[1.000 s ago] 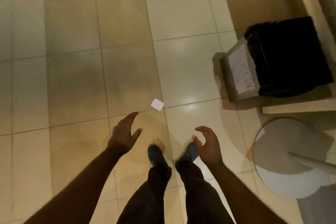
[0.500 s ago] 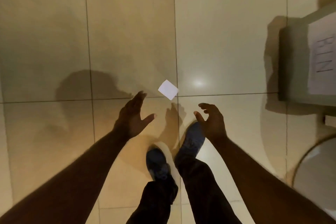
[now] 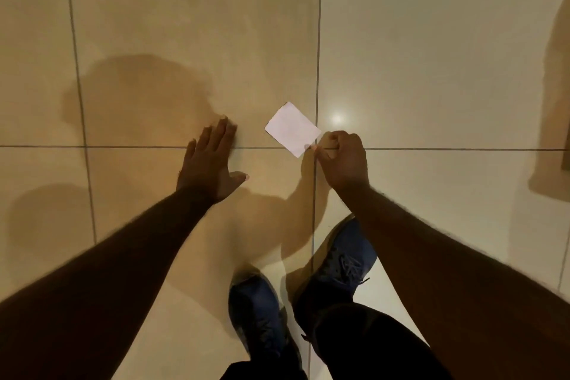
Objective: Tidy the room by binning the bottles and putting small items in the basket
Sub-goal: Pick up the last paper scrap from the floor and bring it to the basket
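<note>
**Paper slip: pickup at contact stage**

Nearest: blue shoes point(image 3: 347, 259) planted on the tiled floor point(image 3: 431, 55). Left hand point(image 3: 212, 160) spread flat, fingers together, apparently resting on a tile. Right hand point(image 3: 340, 156) curled, thumb and forefinger closing at the near corner of the white paper slip point(image 3: 292, 129); grip not confirmed. Slip lies flat by the grout crossing, not yet lifted. Basket and bottles not in view; judged early, carry and drop remain.

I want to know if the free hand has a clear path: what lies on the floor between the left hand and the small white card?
Nothing: in the head view only bare beige floor tile separates the flat left hand from the small white rectangular card.
</note>
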A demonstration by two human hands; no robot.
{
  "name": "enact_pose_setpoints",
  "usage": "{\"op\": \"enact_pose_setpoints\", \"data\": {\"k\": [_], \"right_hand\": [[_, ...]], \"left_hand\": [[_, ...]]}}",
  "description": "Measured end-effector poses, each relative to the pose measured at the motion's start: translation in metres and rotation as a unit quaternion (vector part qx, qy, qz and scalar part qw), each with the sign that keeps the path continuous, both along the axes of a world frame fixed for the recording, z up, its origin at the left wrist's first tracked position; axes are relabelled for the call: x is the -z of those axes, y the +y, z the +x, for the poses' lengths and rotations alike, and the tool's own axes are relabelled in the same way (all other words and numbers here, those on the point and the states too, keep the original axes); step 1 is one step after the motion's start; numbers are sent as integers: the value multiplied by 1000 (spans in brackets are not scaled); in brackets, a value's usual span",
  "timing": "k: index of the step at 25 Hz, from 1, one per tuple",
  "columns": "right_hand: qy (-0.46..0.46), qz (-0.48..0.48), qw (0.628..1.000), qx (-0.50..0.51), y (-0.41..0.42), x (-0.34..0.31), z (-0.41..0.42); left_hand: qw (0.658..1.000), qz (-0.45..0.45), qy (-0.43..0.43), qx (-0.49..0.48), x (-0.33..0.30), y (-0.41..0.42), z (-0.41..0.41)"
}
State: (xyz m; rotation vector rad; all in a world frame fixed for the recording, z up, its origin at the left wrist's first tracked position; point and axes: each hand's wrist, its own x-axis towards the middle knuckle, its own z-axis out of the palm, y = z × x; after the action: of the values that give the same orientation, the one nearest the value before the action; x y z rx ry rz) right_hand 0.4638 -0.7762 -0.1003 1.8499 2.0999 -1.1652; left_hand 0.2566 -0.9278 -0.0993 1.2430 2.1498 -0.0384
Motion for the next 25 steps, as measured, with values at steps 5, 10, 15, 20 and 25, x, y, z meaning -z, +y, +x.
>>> {"op": "enact_pose_setpoints", "data": {"k": [5, 10, 15, 20, 25], "right_hand": [[-32, 58, 997, 37, -5, 12, -28], [-50, 53, 997, 32, 2, 20, -40], [-1, 10, 998, 55, 5, 13, -37], [90, 99, 991, 3, 2, -60, -11], [160, 155, 971, 91, 1, -194, 23]], "left_hand": [[999, -14, 51, -2, 16, -15, 9], [997, -10, 76, -7, 19, -16, 9], [996, -42, 80, -5, 12, -10, 11], [995, -42, 88, -11, -53, 1, 8], [996, 23, 84, 12, -182, 21, 17]]}}
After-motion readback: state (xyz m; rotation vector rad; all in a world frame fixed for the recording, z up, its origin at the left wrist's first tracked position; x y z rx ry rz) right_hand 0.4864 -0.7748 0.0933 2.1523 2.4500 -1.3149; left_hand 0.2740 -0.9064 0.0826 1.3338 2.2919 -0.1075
